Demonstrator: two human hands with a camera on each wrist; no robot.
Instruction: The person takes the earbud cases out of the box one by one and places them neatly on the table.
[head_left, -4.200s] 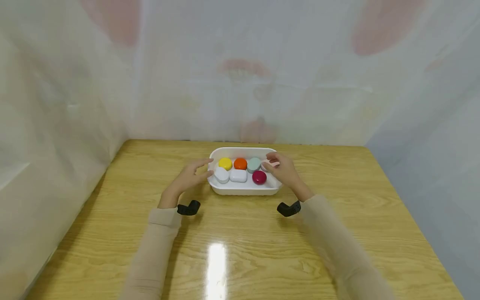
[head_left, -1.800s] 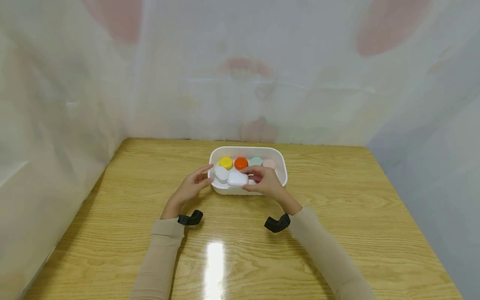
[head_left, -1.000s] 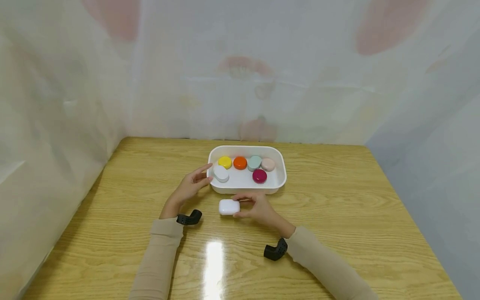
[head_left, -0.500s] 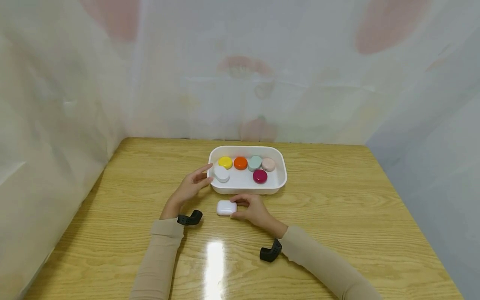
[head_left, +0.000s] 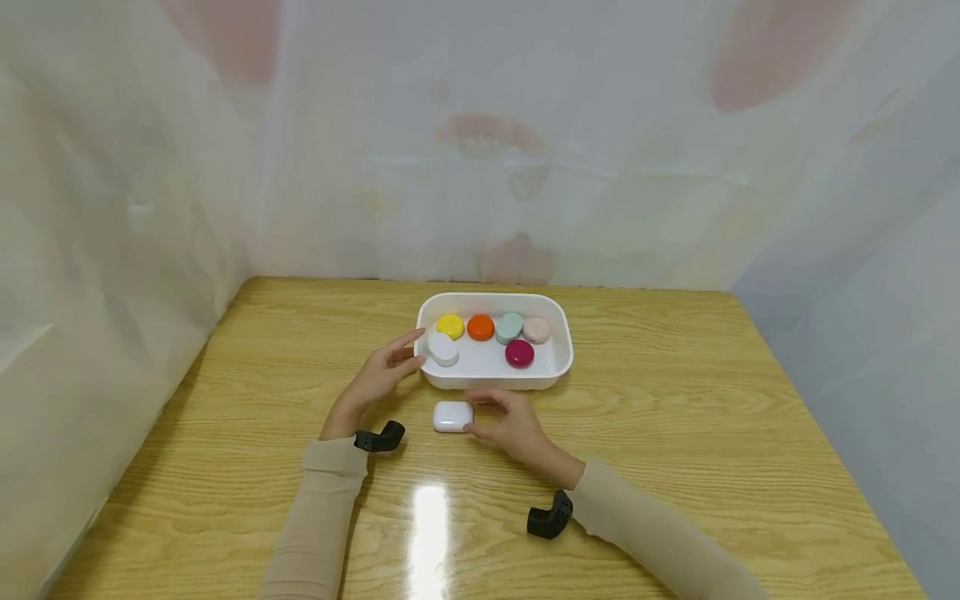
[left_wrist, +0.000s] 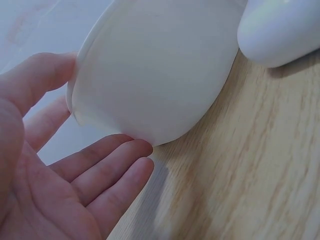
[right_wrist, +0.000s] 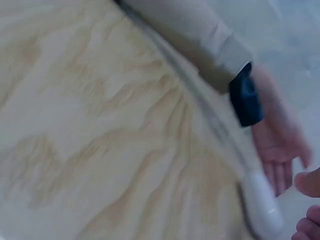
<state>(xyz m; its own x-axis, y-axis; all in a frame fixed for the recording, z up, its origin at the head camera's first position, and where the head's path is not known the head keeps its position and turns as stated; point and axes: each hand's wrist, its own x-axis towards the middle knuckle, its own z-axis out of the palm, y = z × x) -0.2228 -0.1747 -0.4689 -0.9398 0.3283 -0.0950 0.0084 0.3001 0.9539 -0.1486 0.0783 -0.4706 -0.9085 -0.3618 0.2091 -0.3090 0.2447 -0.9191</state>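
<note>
Starting at the left, a beige sleeve with a black wrist piece (head_left: 380, 436) leads to the left hand (head_left: 375, 382), set against the left end of the white tray (head_left: 517, 383). Its fingers are fairly straight and spread away from the thumb, their tips touching the tray's rounded end. The tray's own length runs left to right.

At its left end I see a yellow round case (head_left: 450, 325) on the far side and a white round case (head_left: 442, 349) nearer, slightly tilted. On the wooden worktop (head_left: 360, 533), just nearer than the tray and left of its middle, lies a white rounded-rectangular case (head_left: 452, 417). It lies flat, its long axis running left to right, roughly parallel to the tray; one short end faces the right hand (head_left: 517, 425). The two ends look alike, so I cannot tell front from back.

Further right in the tray come an orange-red case (head_left: 481, 327) and a pale green case (head_left: 509, 327) in the far row, a crimson case (head_left: 519, 353) nearer, then a pale pink case (head_left: 536, 330).

The right hand is beside the rectangular case's right end, thumb and fingers parted, thumb nearer me and a gap between them. Behind everything hangs pale sheeting (head_left: 337, 183) with blurred pink patches.
</note>
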